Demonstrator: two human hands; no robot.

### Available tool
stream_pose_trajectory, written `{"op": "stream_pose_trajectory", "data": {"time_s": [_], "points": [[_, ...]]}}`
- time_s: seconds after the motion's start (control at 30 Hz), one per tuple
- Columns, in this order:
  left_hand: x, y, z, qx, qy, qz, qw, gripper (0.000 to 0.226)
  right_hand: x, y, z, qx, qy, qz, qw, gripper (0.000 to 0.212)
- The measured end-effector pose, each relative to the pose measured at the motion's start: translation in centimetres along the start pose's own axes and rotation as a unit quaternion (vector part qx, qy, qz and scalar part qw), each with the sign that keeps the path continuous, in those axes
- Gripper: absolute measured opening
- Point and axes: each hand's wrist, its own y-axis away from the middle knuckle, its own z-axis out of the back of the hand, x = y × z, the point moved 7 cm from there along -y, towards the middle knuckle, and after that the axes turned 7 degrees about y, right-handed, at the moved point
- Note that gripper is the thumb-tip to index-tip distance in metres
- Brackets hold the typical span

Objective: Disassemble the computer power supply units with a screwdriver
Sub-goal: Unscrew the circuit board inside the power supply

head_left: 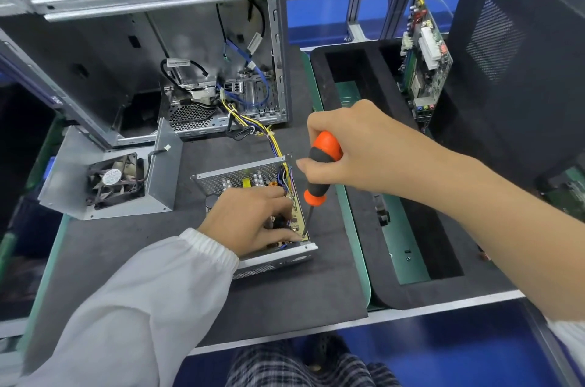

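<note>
On the black foam bench point(285, 298), the right hand point(357, 152) is gripping the orange-and-black screwdriver point(319, 174), its tip at a corner screw of the opened grey metal power supply point(278, 255) (left hand point(253, 222) pressing flat-fingered), likely needing steady downward turning next.

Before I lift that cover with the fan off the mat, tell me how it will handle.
The fan cover is bent sheet metal, so probably stiff and light. Its bare edges may be sharp. The fan's loose lead would likely dangle and snag.
</note>
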Motion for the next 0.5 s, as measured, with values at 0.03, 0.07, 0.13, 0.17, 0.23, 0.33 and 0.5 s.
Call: {"op": "stream_pose_trajectory", "data": {"time_s": [0.03, 0.07, 0.13, 0.17, 0.23, 0.33, 0.5], "points": [[0.1, 0.0, 0.0, 0.003, 0.003, 0.002, 1.000, 0.039, 0.0, 0.0, -0.1, 0.002, 0.000, -0.002, 1.000, 0.034], [0.1, 0.0, -0.1, 0.006, 0.004, 0.000, 1.000, 0.040, 0.0, 0.0, -0.2, 0.004, 0.000, -0.004, 1.000, 0.034], [0.3, 0.0, -0.2, 0.008, 0.004, -0.003, 1.000, 0.040, 0.0, 0.1, -0.3, 0.006, -0.002, -0.006, 1.000, 0.034], [0.4, 0.0, -0.3, 0.012, 0.005, 0.000, 1.000, 0.040, 0.0, 0.1, -0.3, 0.008, 0.000, -0.007, 1.000, 0.034], [0.5, 0.0, -0.4, 0.016, 0.009, 0.010, 1.000, 0.041, 0.1, 0.1, -0.3, 0.011, 0.009, -0.004, 1.000, 0.035], [0.5, 0.0, -0.4, 0.015, 0.012, 0.013, 1.000, 0.040, 1.0, -0.1, -0.5, 0.019, 0.057, 0.015, 0.998, 0.038], [0.4, 0.0, -0.2, 0.021, 0.015, 0.027, 0.999, 0.037, 2.6, -0.5, -0.7, 0.089, 0.088, 0.062, 0.990, 0.035]]}}
